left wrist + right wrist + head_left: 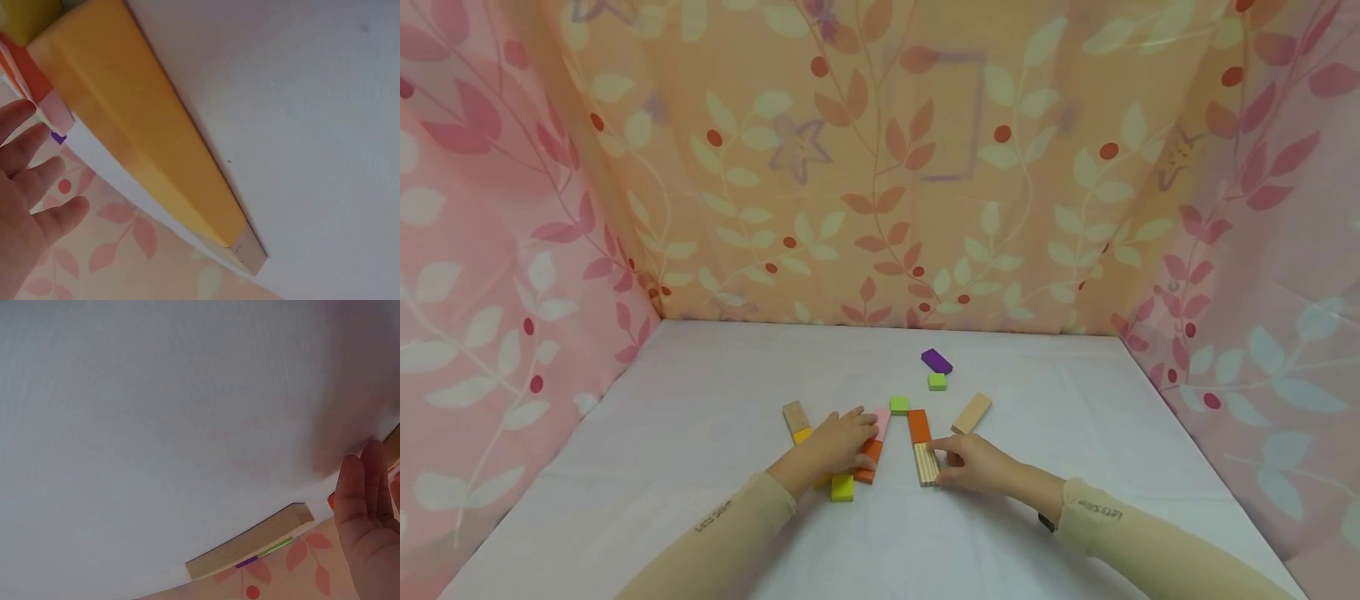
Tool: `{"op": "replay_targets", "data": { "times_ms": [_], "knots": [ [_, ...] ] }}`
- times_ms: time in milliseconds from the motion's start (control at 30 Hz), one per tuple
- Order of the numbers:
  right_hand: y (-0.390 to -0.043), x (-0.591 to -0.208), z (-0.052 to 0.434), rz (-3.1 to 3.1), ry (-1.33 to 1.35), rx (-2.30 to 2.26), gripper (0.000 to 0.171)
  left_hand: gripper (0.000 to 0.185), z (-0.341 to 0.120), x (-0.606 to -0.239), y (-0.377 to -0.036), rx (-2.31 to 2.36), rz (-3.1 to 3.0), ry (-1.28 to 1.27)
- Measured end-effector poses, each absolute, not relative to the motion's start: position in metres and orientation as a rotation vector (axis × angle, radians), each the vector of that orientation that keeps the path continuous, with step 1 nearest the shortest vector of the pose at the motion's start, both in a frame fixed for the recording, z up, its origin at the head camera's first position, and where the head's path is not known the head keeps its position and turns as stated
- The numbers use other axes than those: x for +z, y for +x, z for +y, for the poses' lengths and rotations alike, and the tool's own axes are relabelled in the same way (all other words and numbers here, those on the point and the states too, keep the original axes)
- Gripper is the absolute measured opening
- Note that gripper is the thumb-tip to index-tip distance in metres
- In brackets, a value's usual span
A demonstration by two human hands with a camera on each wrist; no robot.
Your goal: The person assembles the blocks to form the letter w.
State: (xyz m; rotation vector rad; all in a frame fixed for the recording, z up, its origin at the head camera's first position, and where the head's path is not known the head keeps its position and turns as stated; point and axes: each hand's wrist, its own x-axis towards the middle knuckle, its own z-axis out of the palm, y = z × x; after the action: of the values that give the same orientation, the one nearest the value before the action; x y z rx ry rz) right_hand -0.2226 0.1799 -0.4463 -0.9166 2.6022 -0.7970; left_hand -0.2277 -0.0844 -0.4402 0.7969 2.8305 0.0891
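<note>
We are resting our left hand, fingers straight, on the pink rectangular wooden block and the orange one near it. Our right hand is pinching the striped natural-wood block lying on the white bench, just near of a second orange block.

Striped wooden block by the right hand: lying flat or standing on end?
Flat. The striped wooden block lies lengthwise on the table, with the right hand touching it.
</note>
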Motion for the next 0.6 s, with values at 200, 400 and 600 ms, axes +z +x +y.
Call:
{"op": "replay_targets", "data": {
  "times_ms": [200,400,600],
  "knots": [
    [-0.239,-0.441,0.198,2.668,-0.825,-0.871,0.038,0.062,-0.078,-0.435,-0.225,0.127,2.824,0.789],
    [-0.279,-0.436,0.21,2.82,-0.811,-0.927,0.035,0.068,-0.05,-0.433,-0.229,0.182,2.869,0.706],
    [-0.312,-0.441,0.206,2.961,-0.684,-0.703,0.046,0.073,-0.019,-0.437,-0.234,0.056,2.912,0.643]
  ]
}}
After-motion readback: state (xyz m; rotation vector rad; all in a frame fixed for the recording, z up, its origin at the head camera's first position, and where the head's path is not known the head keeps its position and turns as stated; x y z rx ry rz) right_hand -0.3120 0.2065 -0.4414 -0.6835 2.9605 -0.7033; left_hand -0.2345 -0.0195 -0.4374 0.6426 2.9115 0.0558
